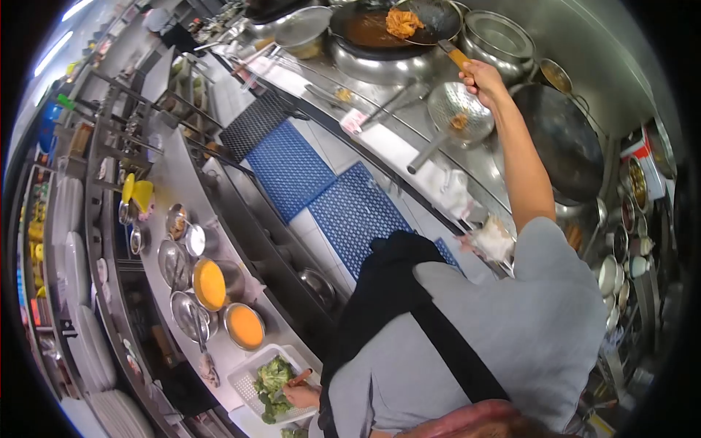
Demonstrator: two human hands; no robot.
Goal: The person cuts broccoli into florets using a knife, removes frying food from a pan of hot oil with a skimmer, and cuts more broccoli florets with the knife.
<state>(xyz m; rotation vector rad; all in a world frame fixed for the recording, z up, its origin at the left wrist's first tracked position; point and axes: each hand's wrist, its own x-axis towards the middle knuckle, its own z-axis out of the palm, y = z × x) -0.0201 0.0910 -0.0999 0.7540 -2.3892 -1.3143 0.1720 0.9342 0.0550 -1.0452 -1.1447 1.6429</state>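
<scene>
Right hand (478, 82) wrapped round the wooden handle of a dark, round utensil (442, 18) over a black-rimmed wok (374, 55), craggy orange-brown food (404, 24) inside | Left hand (301, 396) closed on a brown-handled tool (300, 377) at knobbly broccoli (274, 375) in a perforated white basket (241, 379).
</scene>
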